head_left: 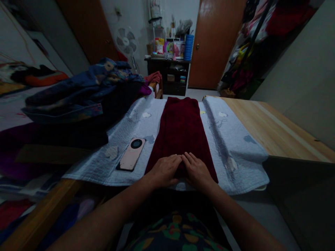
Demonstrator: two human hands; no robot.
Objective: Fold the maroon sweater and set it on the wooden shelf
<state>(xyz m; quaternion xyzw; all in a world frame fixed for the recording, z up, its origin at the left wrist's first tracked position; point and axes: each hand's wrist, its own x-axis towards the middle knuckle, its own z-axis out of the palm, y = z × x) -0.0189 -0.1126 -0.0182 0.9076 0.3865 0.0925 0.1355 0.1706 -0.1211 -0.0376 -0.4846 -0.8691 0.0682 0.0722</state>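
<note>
A dark red cloth point(181, 129) lies flat as a long strip on a light blue quilted cover point(235, 139). At its near end, my left hand point(166, 170) rests palm down on it, fingers stretched out toward the middle. My right hand point(196, 170) lies palm down beside it, fingers extended, and the fingertips of both hands meet or nearly meet. Neither hand appears to grip anything. The thumbs sit near the cloth's front edge.
Left of the red cloth, a pink phone point(132, 155) lies on the cover. Farther left is a heap of blue and dark clothes point(86, 90). A wooden board point(277, 129) extends to the right. At the back stand a fan point(126, 42) and a dark shelf point(167, 77).
</note>
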